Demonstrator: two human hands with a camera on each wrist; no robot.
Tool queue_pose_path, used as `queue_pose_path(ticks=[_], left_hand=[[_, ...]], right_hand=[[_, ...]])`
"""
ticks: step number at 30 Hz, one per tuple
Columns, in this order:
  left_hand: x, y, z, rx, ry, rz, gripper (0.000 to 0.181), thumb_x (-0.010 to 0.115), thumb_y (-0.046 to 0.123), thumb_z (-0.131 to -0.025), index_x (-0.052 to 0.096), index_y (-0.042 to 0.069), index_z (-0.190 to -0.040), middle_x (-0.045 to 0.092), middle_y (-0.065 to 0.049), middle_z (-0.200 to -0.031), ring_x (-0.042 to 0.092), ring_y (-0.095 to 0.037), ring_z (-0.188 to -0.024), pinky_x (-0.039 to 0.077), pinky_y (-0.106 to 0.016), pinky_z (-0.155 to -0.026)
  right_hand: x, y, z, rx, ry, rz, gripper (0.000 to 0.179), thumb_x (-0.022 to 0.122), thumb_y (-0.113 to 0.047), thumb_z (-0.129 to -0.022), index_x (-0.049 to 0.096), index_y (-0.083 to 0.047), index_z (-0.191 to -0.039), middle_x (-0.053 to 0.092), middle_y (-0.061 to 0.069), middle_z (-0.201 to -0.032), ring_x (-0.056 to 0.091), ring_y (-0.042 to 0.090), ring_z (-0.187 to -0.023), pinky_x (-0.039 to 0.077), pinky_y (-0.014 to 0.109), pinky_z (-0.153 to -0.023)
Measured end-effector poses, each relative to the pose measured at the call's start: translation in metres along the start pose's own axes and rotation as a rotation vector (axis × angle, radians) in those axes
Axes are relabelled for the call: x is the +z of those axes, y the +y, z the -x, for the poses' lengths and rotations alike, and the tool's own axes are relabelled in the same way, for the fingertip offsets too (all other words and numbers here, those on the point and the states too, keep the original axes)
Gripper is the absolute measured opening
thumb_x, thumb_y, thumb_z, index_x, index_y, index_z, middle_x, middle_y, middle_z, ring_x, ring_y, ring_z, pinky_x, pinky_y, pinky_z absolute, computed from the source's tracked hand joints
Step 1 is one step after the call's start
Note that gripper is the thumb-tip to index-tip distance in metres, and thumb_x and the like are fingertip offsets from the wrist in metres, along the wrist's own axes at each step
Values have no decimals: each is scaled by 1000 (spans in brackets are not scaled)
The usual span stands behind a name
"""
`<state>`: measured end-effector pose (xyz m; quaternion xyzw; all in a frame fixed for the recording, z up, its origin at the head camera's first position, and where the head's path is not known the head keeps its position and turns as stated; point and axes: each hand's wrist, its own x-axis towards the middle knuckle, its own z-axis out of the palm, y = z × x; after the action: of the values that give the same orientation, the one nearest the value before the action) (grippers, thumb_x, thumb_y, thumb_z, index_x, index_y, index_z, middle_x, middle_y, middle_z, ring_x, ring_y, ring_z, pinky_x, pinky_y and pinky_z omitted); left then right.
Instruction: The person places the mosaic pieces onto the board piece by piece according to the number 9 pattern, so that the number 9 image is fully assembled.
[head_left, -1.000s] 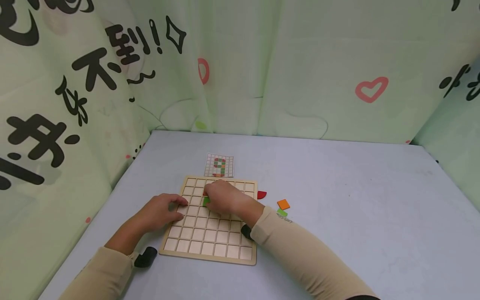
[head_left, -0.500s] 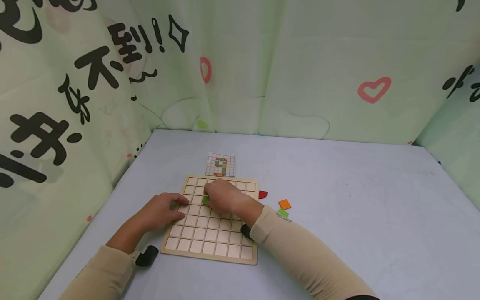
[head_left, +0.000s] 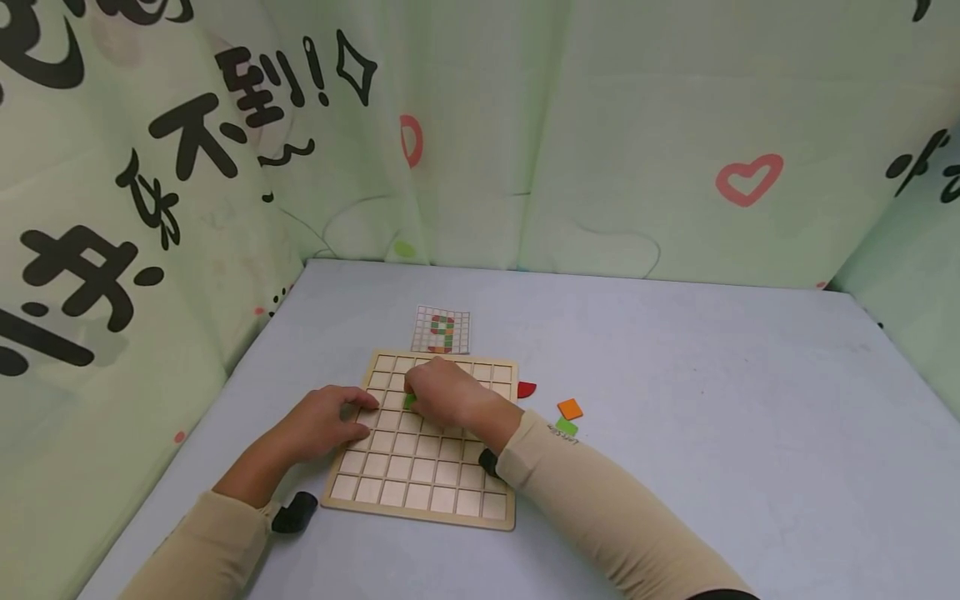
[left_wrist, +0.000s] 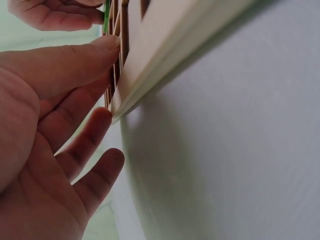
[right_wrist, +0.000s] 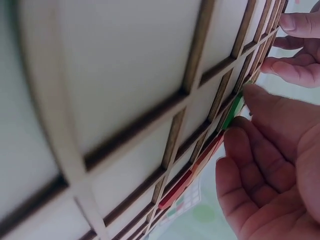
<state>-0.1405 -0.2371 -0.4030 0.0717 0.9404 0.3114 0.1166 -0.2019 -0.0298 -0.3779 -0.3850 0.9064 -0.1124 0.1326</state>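
Note:
A wooden grid board (head_left: 420,518) lies on the table. My left hand (head_left: 322,423) rests at its left edge, fingers fairly straight, with the thumb (left_wrist: 102,47) touching the board in the left wrist view. My right hand (head_left: 453,398) is over the upper part of the board. Between its thumb and index finger it pinches a green square tile (right_wrist: 234,109), which sits at a grid cell. Along the board beyond that tile, the right wrist view shows a red piece (right_wrist: 176,190) and an orange tile (right_wrist: 201,159) in the grid. From the head, this hand hides them.
A card (head_left: 422,327) printed with a coloured grid pattern lies just behind the board. To the board's right are a red rounded piece (head_left: 527,389), an orange square tile (head_left: 570,408) and a light green piece (head_left: 566,426). Curtains surround the table (head_left: 712,433).
The right hand has shifted very slightly left over the green tile. The left hand stays at the board's edge, and the loose pieces lie as before.

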Motion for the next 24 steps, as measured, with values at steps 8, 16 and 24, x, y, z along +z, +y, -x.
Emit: queue_pose_path(ticks=[8,16,24], left_hand=[[0,0,0,-9,-4,-1,30,76,11,-88,70,10,-117,63,-10,-127,47,-37,-132,38,-55,-106],[1,1,0,-25,-12,7,30,76,12,-88,70,9,-117,63,-11,-128,46,-37,-132,37,-55,-106],[2,-2,-1,-20,-8,3,30,76,12,-88,70,10,-118,62,-12,-129,46,-38,-132,37,-55,-106]], right_hand=[[-1,2,1,-10,-22,-38,19,68,-13,-95,72,-6,-113,70,3,-106,64,15,-96,51,28,-85],[-5,11,6,12,-32,-145,25,69,-15,-95,71,-9,-118,70,1,-108,62,15,-96,51,30,-87],[-14,21,16,-14,10,-211,27,68,-12,-93,70,-9,-120,70,3,-108,63,17,-95,50,31,-84]])
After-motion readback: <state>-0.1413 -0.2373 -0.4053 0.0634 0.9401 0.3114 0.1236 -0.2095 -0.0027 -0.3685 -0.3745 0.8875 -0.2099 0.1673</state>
